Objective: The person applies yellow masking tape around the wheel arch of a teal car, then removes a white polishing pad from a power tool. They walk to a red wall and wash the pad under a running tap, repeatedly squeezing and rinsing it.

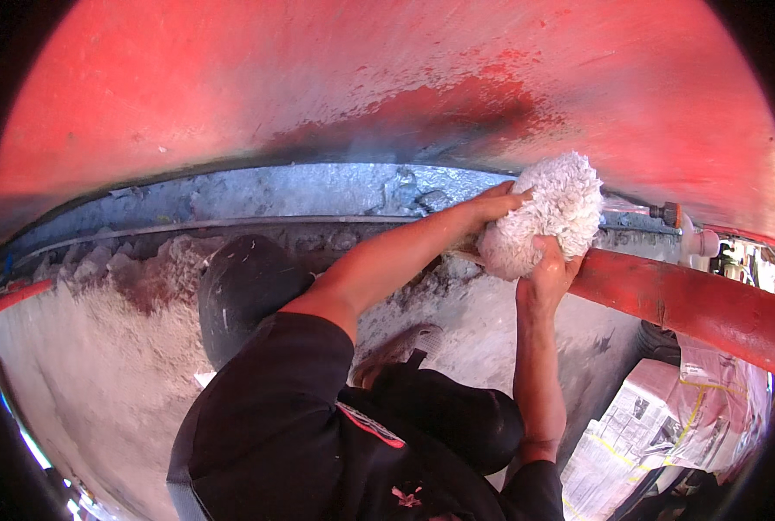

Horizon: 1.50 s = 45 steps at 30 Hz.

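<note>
A thick, shaggy white wool pad [561,195] is held up in front of the curved red panel [387,78], over the right part of its lower edge. My left hand [502,201] grips its left side, fingers partly sunk in the strands. From below, my right hand [551,267] closes on its underside, with the thumb pressed into it. Whether the pad touches the panel, I cannot tell. Left of the pad, the panel carries a darker, wet-looking red patch [457,108] with speckled edges.
A blue-grey ledge [292,187] runs beneath the panel. To the right are a thick red pipe [683,304], a clear bottle-like thing with a brown end [665,213], and newspaper-wrapped bundles [639,417]. My knees are bent over the dusty concrete floor [101,365].
</note>
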Each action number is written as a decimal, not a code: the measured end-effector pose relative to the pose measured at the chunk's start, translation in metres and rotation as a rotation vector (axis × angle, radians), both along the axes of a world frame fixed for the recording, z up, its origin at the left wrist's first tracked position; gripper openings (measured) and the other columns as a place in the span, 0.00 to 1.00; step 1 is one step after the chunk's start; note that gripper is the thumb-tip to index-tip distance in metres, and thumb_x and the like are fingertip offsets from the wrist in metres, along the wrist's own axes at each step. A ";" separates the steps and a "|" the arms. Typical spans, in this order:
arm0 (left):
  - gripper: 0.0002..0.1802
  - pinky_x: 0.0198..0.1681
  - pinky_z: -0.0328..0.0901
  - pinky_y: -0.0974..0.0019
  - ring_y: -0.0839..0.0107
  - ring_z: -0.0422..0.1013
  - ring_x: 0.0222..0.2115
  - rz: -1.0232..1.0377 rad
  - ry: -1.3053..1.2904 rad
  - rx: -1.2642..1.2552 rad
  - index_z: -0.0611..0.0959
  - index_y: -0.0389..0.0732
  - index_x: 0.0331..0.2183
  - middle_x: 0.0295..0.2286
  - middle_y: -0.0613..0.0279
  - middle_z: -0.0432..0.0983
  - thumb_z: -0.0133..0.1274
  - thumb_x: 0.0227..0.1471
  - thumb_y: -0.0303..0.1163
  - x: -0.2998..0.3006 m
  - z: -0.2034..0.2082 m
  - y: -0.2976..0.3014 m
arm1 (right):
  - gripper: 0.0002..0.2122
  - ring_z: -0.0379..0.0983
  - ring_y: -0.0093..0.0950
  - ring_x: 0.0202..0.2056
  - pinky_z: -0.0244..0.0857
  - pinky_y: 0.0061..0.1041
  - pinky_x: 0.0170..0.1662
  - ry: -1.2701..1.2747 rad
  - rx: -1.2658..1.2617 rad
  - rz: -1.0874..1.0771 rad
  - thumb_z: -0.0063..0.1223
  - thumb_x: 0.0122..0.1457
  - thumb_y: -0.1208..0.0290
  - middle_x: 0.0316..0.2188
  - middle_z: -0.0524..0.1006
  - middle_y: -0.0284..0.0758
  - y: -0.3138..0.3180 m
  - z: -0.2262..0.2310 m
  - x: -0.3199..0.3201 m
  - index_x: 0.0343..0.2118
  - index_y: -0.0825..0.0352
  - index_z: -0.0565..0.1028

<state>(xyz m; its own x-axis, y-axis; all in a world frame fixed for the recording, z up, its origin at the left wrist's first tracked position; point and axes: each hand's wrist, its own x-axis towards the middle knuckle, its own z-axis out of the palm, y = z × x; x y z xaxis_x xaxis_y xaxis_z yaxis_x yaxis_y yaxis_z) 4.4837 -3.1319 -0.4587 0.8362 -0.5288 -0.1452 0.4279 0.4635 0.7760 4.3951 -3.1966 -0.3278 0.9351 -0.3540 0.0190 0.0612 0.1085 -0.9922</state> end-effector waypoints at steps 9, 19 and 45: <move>0.51 0.57 0.57 0.49 0.37 0.65 0.52 0.322 0.033 0.814 0.80 0.24 0.42 0.42 0.23 0.71 0.26 0.58 0.68 0.029 0.003 0.016 | 0.28 0.67 0.29 0.52 0.59 0.29 0.57 0.013 -0.033 0.112 0.58 0.52 0.81 0.53 0.70 0.39 0.003 0.007 -0.006 0.58 0.71 0.63; 0.28 0.56 0.61 0.55 0.63 0.71 0.48 0.020 0.163 0.332 0.77 0.35 0.51 0.48 0.50 0.75 0.42 0.61 0.46 0.049 0.022 0.015 | 0.23 0.71 0.28 0.47 0.65 0.28 0.52 0.132 0.091 0.081 0.54 0.52 0.80 0.49 0.73 0.36 -0.013 -0.018 -0.019 0.54 0.70 0.68; 0.50 0.62 0.53 0.61 0.60 0.60 0.58 -0.105 -0.627 0.306 0.58 0.33 0.63 0.57 0.51 0.63 0.64 0.44 0.41 0.047 0.041 0.052 | 0.28 0.70 0.26 0.40 0.67 0.27 0.44 0.116 0.130 0.344 0.50 0.49 0.73 0.42 0.74 0.33 -0.027 -0.012 0.009 0.57 0.67 0.63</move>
<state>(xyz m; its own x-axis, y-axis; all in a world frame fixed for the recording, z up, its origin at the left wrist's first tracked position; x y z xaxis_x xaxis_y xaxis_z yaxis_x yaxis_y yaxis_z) 4.5310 -3.0804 -0.4182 0.7579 -0.6234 0.1920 -0.1120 0.1657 0.9798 4.4045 -3.2234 -0.3393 0.9929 -0.0116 -0.1184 -0.1126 0.2284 -0.9670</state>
